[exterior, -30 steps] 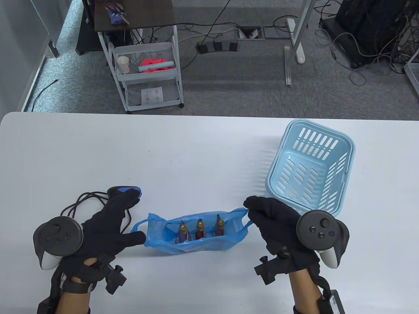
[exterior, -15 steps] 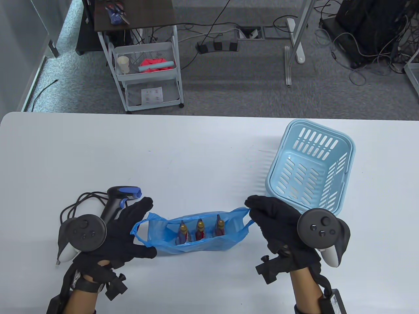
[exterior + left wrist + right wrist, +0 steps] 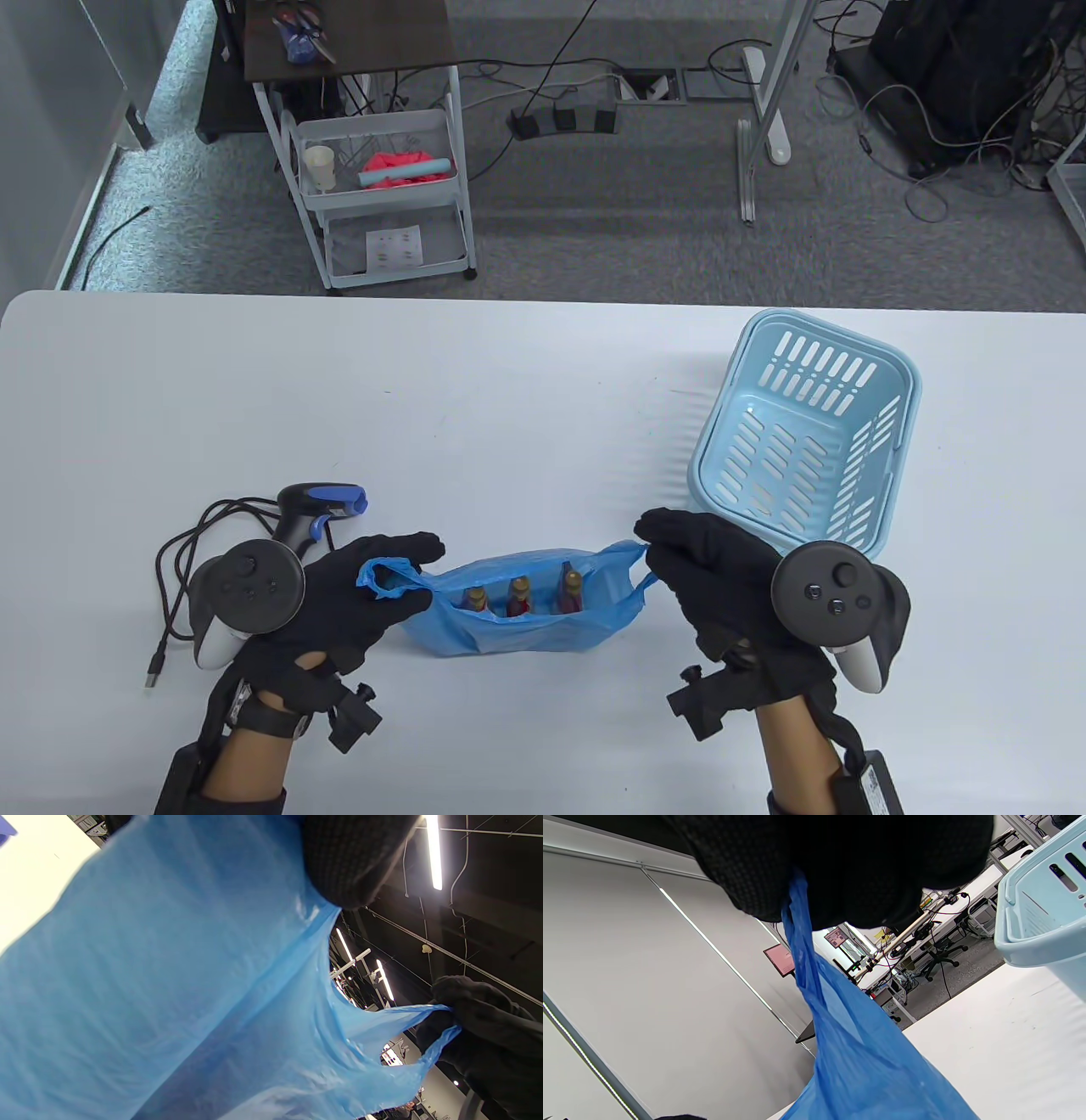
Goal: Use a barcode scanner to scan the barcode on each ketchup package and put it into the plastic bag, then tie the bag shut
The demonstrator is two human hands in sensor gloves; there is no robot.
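Observation:
A blue plastic bag (image 3: 517, 632) stands open on the white table near the front edge, with three ketchup bottles (image 3: 519, 596) upright inside. My left hand (image 3: 386, 573) pinches the bag's left handle (image 3: 382, 577). My right hand (image 3: 657, 543) grips the right handle (image 3: 632, 556). In the left wrist view the blue plastic bag (image 3: 178, 1005) fills most of the frame, and the other gloved hand (image 3: 475, 1027) holds the far handle. In the right wrist view the handle (image 3: 801, 955) runs out from under my curled fingers (image 3: 840, 866). The black and blue barcode scanner (image 3: 314, 505) lies on the table behind my left hand.
A light blue slotted basket (image 3: 806, 433) stands at the right, just behind my right hand. The scanner's black cable (image 3: 182, 560) loops on the table at the left. A white cart (image 3: 382, 195) stands on the floor beyond the table's far edge.
My left hand has moved right, away from the scanner, and taken hold of the bag's left handle. The bag's left side has bunched inward. My right hand has stayed on the right handle.

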